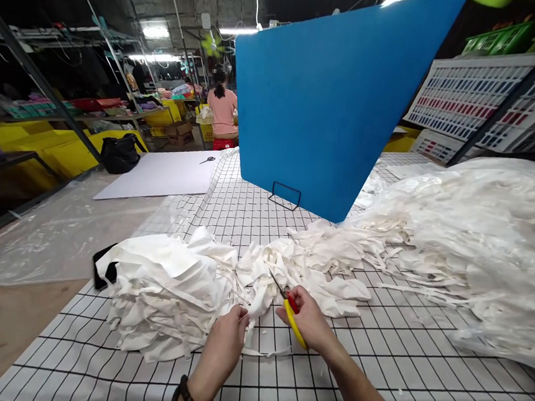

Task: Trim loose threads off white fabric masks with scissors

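Observation:
My left hand (225, 337), with a dark beaded bracelet at the wrist, pinches a white fabric strip (254, 308) near the middle of the table. In my right hand (309, 319) is a pair of scissors (293, 324) with red and yellow handles, its blades pointing up and left over the cloth. A heaped stack of white fabric pieces (160, 303) lies to the left of my left hand. More loose white strips (332, 256) spread behind both hands and to the right.
A large clear plastic bag of white pieces (493, 245) fills the right side. Behind stands a tall blue board (322, 105) on the checked tablecloth (402, 374). Black scissors (208, 159) lie on a white sheet (166, 176). A person in pink (221, 110) stands farther back.

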{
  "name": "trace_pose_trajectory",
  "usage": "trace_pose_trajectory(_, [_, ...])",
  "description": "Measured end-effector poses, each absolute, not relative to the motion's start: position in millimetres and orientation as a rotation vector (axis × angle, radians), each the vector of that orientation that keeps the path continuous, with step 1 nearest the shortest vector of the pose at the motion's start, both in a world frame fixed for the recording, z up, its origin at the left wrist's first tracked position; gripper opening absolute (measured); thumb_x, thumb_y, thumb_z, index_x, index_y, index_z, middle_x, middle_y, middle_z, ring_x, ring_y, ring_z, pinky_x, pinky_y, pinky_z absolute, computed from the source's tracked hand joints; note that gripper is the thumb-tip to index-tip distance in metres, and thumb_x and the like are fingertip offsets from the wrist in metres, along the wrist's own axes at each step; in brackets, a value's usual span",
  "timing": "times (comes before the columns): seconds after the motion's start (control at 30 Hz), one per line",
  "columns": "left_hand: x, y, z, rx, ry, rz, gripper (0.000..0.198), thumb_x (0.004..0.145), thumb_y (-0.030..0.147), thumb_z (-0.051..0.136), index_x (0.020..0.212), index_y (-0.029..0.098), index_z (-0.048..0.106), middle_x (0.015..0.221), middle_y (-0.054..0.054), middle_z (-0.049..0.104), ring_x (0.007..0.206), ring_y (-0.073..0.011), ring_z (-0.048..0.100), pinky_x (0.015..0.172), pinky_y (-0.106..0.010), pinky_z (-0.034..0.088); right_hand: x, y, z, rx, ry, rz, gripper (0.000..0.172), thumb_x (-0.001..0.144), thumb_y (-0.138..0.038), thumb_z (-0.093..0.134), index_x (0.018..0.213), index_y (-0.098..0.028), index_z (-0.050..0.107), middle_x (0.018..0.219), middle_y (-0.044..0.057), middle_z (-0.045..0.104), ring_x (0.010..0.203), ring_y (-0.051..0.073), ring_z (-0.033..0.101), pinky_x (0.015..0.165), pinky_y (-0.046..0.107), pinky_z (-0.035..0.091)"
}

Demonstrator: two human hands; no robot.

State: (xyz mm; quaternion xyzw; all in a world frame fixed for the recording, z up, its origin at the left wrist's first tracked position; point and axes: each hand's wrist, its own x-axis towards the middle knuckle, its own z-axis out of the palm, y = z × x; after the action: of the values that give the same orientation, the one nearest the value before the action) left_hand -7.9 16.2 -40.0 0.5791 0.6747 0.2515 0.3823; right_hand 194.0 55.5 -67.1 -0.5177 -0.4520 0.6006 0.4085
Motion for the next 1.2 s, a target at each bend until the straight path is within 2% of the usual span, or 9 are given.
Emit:
trace_pose_trajectory(0.17, [13, 7, -42, 1.564, 1.696, 0.864, 0.019, 0.086, 0.019, 0.054, 0.089, 0.026, 0.071, 0.096, -0.011, 0.069, 0.091, -0.0307, 0.062, 0.088, -0.038, 0.040, 158, 60, -71, -1.303, -1.011, 1.692, 0.044, 0.065, -0.047, 0.079, 0.078, -0.022, 0.044, 0.054, -0.006, 0.059, 0.041, 0.012, 0.051, 0.040, 0.023, 0.037])
trace_pose_trajectory(0.3, [27, -7, -45, 1.585, 1.523, 1.030, 0.026, 0.085, 0.016, 0.055, 0.098, 0.028, 0.074, 0.110, -0.011, 0.062, 0.103, -0.0294, 0.057, 0.095, -0.037, 0.041, 143, 64, -68, -1.254, -0.904, 1.721, 0.050, 0.054, -0.040, 0.084, 0.075, -0.022, 0.043, 0.053, -0.008, 0.056, 0.045, 0.012, 0.053, 0.044, 0.022, 0.040])
trace_pose_trajectory(0.43, [32, -20, -51, 1.421, 1.497, 1.089, 0.023, 0.084, 0.029, 0.062, 0.105, 0.024, 0.070, 0.104, -0.011, 0.056, 0.075, -0.0204, 0.057, 0.070, -0.031, 0.049, 150, 67, -62, -1.180, -0.839, 1.720, 0.043, 0.054, -0.032, 0.081, 0.073, -0.022, 0.044, 0.056, -0.008, 0.054, 0.048, 0.011, 0.054, 0.048, 0.022, 0.041])
trace_pose_trajectory(0.57, [30, -16, -55, 1.067, 1.562, 1.278, 0.039, 0.081, 0.045, 0.068, 0.110, 0.020, 0.060, 0.096, -0.007, 0.057, 0.076, -0.0168, 0.055, 0.065, -0.025, 0.046, 162, 66, -54, -1.110, -0.834, 1.722, 0.038, 0.058, -0.030, 0.079, 0.074, -0.021, 0.046, 0.061, -0.006, 0.055, 0.052, 0.010, 0.053, 0.050, 0.021, 0.040])
trace_pose_trajectory(0.67, [30, 0, -59, 0.847, 1.356, 1.114, 0.050, 0.077, 0.055, 0.068, 0.108, 0.017, 0.059, 0.066, 0.003, 0.050, 0.053, -0.0108, 0.044, 0.049, -0.021, 0.037, 165, 64, -48, -1.075, -0.863, 1.708, 0.040, 0.058, -0.033, 0.081, 0.073, -0.021, 0.047, 0.062, -0.006, 0.052, 0.050, 0.008, 0.048, 0.047, 0.021, 0.035])
trace_pose_trajectory(0.77, [35, 15, -64, 0.763, 1.199, 1.036, 0.048, 0.072, 0.059, 0.070, 0.086, 0.015, 0.061, 0.051, 0.009, 0.037, 0.041, -0.0058, 0.028, 0.041, -0.019, 0.024, 165, 62, -43, -1.064, -0.891, 1.666, 0.043, 0.056, -0.035, 0.084, 0.071, -0.020, 0.046, 0.062, -0.007, 0.050, 0.047, 0.006, 0.041, 0.046, 0.020, 0.031])
trace_pose_trajectory(0.93, [39, 23, -60, 0.809, 1.140, 1.060, 0.045, 0.071, 0.056, 0.072, 0.072, 0.013, 0.063, 0.065, -0.001, 0.061, 0.043, -0.0048, 0.035, 0.044, -0.020, 0.032, 171, 62, -45, -1.098, -0.930, 1.579, 0.047, 0.058, -0.037, 0.084, 0.076, -0.022, 0.044, 0.062, -0.007, 0.053, 0.048, 0.007, 0.043, 0.046, 0.020, 0.031])
trace_pose_trajectory(1.03, [35, 21, -51, 0.821, 1.148, 1.072, 0.041, 0.072, 0.052, 0.074, 0.080, 0.012, 0.067, 0.076, -0.005, 0.068, 0.049, -0.0075, 0.045, 0.049, -0.021, 0.039, 182, 62, -45, -1.125, -0.964, 1.523, 0.047, 0.062, -0.037, 0.083, 0.079, -0.023, 0.042, 0.069, -0.003, 0.062, 0.055, 0.011, 0.051, 0.051, 0.022, 0.037])
trace_pose_trajectory(1.2, [27, 18, -38, 1.039, 1.210, 1.111, 0.035, 0.081, 0.049, 0.067, 0.072, 0.015, 0.065, 0.068, -0.001, 0.058, 0.049, -0.0087, 0.046, 0.051, -0.022, 0.040, 191, 56, -36, -1.030, -1.239, 1.434, 0.036, 0.072, -0.034, 0.078, 0.085, -0.025, 0.046, 0.103, 0.004, 0.067, 0.092, 0.020, 0.061, 0.078, 0.031, 0.047])
